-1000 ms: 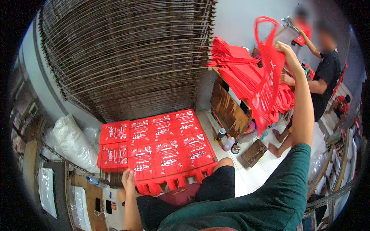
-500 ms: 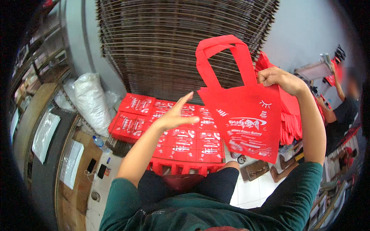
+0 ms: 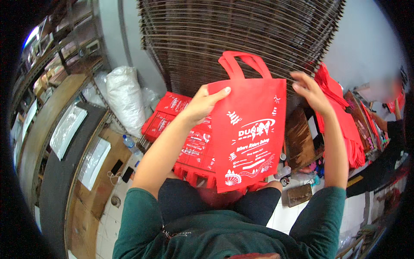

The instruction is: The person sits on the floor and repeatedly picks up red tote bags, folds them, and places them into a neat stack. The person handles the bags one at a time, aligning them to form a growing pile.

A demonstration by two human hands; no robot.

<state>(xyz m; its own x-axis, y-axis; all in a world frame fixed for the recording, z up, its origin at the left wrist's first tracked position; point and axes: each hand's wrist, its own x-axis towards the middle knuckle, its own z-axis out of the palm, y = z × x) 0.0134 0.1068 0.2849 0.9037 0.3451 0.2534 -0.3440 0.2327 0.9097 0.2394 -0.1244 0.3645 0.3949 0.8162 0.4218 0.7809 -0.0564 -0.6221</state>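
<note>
A red fabric tote bag (image 3: pixel 252 108) with white print hangs upright in front of me, its two handles upward. My left hand (image 3: pixel 202 103) grips its upper left corner, thumb over the front. Just beyond the bag's upper right corner, my right hand (image 3: pixel 312 93) is raised with its fingers apart, holding nothing. Behind and below the bag, printed red bags (image 3: pixel 196 144) lie flat in neat stacks over my knees' far side, partly hidden by it. More red bags (image 3: pixel 345 129) hang in a thick pile to the right of my right forearm.
A tall rack of closely spaced slats (image 3: pixel 233 39) stands ahead. On the left are a stuffed white sack (image 3: pixel 124 99), a plastic bottle (image 3: pixel 130 143) and a long dark table (image 3: pixel 71 172) with pale sheets. A person in dark clothes (image 3: pixel 384 146) is at the far right.
The bag has moved left and turned more squarely toward me. My left hand has taken hold of its corner, and my right hand has let go. My view has shifted slightly right.
</note>
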